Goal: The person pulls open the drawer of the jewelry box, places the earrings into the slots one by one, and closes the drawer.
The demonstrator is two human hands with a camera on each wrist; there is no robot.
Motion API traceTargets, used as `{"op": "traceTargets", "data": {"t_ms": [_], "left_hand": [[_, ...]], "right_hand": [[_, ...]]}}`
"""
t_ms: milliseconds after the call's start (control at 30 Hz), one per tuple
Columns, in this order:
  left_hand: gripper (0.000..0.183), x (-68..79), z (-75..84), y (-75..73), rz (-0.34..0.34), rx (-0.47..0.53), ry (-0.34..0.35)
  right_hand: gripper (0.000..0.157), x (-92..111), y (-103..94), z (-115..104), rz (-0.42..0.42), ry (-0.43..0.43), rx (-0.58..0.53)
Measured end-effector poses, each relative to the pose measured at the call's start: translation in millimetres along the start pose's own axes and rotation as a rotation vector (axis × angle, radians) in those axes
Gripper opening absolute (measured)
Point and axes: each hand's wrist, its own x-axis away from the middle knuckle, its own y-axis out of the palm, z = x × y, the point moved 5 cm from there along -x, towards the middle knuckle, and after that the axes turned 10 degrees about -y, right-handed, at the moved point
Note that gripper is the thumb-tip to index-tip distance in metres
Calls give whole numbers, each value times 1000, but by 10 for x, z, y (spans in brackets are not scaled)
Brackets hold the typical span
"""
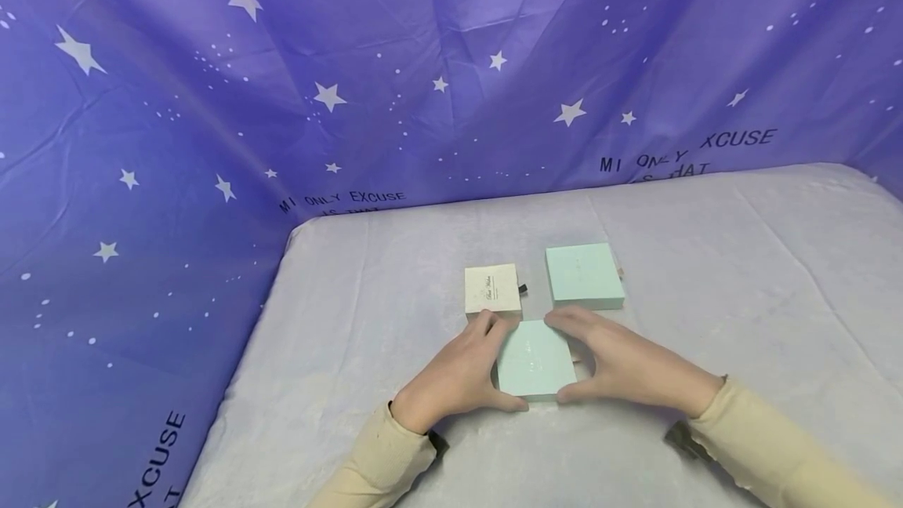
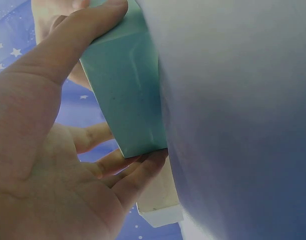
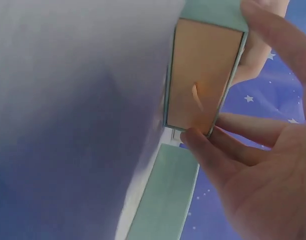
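Observation:
A mint-green drawer-style gift box (image 1: 536, 361) lies on the pale cloth between both hands. My left hand (image 1: 462, 371) holds its left part, thumb on the near side and fingers round the far edge. At the right part, my right hand (image 1: 621, 357) grips it the same way, thumb near and fingertips at the far edge. In the right wrist view, the peach drawer front (image 3: 200, 75) sits flush inside the green sleeve, with a small ribbon pull (image 3: 196, 97) on it. The left wrist view shows the plain closed end (image 2: 125, 95) of the box.
Just beyond my left fingers lies a smaller cream box (image 1: 490, 287) with black lettering and a black tab. A second mint-green box (image 1: 582, 273) with a tan tab lies behind the right hand. The pale cloth-covered surface (image 1: 381, 296) meets a purple star-print curtain (image 1: 395, 69).

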Motion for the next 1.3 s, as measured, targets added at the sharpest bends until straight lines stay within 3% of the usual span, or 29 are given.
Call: {"op": "traceTargets", "data": {"t_ms": [600,867,1067,1300], "left_hand": [[103,-6,29,30,-13,-9,4],[104,5,10,-2,29,-51,4],[104,99,-19,-73,57,-53,2],[105,236,-87,-258,95,-46,7]], "right_hand": [[89,66,62,-18,38,7,47],[89,30,43,-35,33,-1,71],[86,-49,18,-114,17,-47,81],[88,-174,-5,-253,20,-57,93]]}}
